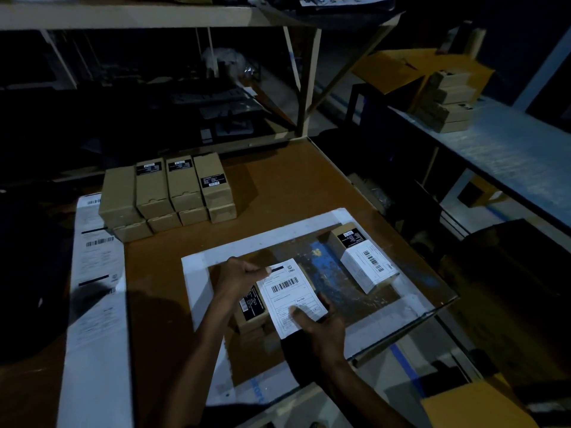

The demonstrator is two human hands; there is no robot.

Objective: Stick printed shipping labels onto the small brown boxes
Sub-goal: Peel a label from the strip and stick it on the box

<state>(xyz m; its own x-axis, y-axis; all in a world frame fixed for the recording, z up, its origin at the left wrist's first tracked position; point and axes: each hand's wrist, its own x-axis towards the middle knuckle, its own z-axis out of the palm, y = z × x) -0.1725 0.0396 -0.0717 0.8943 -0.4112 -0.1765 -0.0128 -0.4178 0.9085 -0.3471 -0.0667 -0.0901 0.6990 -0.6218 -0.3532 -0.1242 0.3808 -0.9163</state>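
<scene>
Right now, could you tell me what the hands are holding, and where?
Shipping label: left hand pinches its top-left corner, right hand grips its bottom edge.

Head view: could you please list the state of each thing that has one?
Shipping label: held over a box, not yet pressed flat.
Box under label: closed.
Right-hand box: closed, labelled.
Stacked boxes: closed, no shipping labels.
Left hand: pinches label.
Right hand: holds label.
</scene>
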